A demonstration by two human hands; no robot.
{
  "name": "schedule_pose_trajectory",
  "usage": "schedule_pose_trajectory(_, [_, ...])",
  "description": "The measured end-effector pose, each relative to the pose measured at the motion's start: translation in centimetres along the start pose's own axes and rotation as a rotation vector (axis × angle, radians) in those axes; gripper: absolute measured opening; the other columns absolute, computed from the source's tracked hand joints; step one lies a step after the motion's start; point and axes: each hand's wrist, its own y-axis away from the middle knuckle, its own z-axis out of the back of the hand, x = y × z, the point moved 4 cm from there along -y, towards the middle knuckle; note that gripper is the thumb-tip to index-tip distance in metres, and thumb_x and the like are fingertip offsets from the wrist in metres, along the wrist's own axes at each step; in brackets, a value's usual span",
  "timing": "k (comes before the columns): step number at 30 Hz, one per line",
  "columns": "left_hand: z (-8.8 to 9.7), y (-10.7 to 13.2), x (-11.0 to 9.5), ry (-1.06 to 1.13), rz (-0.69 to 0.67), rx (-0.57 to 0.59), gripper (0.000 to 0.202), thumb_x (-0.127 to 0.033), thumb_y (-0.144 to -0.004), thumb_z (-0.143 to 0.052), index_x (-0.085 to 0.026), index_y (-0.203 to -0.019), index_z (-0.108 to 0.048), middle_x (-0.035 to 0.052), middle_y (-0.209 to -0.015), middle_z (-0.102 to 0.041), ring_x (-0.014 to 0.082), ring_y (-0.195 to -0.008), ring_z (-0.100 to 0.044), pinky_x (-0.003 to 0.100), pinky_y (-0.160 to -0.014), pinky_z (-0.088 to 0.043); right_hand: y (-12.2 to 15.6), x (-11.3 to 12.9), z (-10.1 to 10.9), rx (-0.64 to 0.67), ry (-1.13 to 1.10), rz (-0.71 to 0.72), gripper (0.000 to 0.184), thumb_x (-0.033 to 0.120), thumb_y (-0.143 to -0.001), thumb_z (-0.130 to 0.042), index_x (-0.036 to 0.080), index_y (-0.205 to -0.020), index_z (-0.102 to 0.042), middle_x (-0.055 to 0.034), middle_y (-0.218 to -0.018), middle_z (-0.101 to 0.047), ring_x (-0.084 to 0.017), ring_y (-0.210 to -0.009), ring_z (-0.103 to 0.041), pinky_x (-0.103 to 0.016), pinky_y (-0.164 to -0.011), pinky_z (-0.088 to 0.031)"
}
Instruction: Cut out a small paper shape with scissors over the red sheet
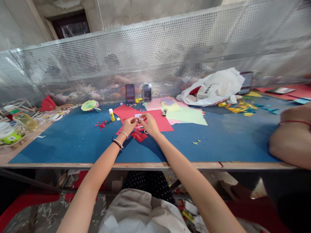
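Observation:
My left hand (129, 125) and my right hand (148, 123) meet over the blue table top (218, 139), fingers pinched together on a small pale paper piece (139, 120) between them. Beneath the hands lie red paper sheets (159, 120). A folded red paper piece (139, 136) rests just in front of my wrists. A glue stick (111, 115) stands upright to the left of the hands. My left wrist wears bracelets.
Pink, yellow and green sheets (186, 115) lie right of the red paper. A white plastic bag (216, 86) sits at the back right. Paper fans (89, 105) and scraps lie left. Another person's arm (290, 136) rests at the right. A perforated metal screen (155, 55) runs behind.

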Motion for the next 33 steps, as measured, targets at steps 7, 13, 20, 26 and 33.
schedule_pose_trajectory(7, [0.0, 0.3, -0.4, -0.044, -0.011, -0.037, 0.031, -0.019, -0.076, -0.064, -0.014, -0.106, -0.061, 0.0065, -0.078, -0.071, 0.0154, -0.067, -0.066, 0.025, -0.064, -0.050, 0.0, -0.7, -0.5, 0.031, 0.016, -0.039, 0.017, 0.033, -0.083, -0.047, 0.020, -0.093, -0.054, -0.0072, -0.097, -0.061, -0.019, -0.080, -0.057, -0.034, -0.071, -0.045])
schedule_pose_trajectory(13, [-0.1, 0.8, -1.1, -0.162, -0.121, -0.051, 0.033, -0.015, -0.077, -0.060, -0.017, -0.110, -0.058, 0.0071, -0.085, -0.071, 0.0173, -0.078, -0.067, 0.026, -0.071, -0.051, -0.2, -1.3, -0.7, 0.030, 0.031, -0.055, 0.016, 0.034, -0.082, -0.050, 0.020, -0.084, -0.057, -0.0057, -0.092, -0.059, -0.017, -0.072, -0.056, -0.033, -0.069, -0.046])
schedule_pose_trajectory(20, [0.1, 0.5, -0.6, -0.142, -0.095, -0.060, 0.032, -0.015, -0.077, -0.058, -0.016, -0.110, -0.058, 0.0077, -0.084, -0.070, 0.0176, -0.076, -0.067, 0.027, -0.069, -0.051, -0.3, -0.6, -0.5, 0.017, -0.060, 0.018, 0.010, 0.025, -0.079, -0.050, 0.020, -0.084, -0.057, -0.0047, -0.090, -0.059, -0.017, -0.074, -0.058, -0.032, -0.071, -0.046])
schedule_pose_trajectory(26, [-0.1, 0.3, -0.5, -0.021, -0.037, -0.046, 0.031, -0.015, -0.076, -0.061, -0.014, -0.106, -0.062, 0.0105, -0.096, -0.070, 0.0173, -0.082, -0.067, 0.026, -0.071, -0.051, -0.3, -0.1, -0.1, -0.009, -0.080, 0.055, 0.010, 0.026, -0.080, -0.050, 0.020, -0.082, -0.057, -0.0048, -0.088, -0.060, -0.018, -0.074, -0.057, -0.032, -0.071, -0.046])
schedule_pose_trajectory(33, [0.1, 0.2, -0.5, -0.028, 0.032, -0.031, 0.021, -0.028, -0.079, -0.061, -0.012, -0.091, -0.069, 0.0094, -0.080, -0.072, 0.0171, -0.067, -0.066, 0.026, -0.063, -0.051, -0.3, -0.1, 0.0, -0.004, -0.073, 0.058, 0.009, 0.026, -0.081, -0.050, 0.020, -0.082, -0.057, -0.0043, -0.085, -0.060, -0.018, -0.073, -0.056, -0.032, -0.072, -0.045])
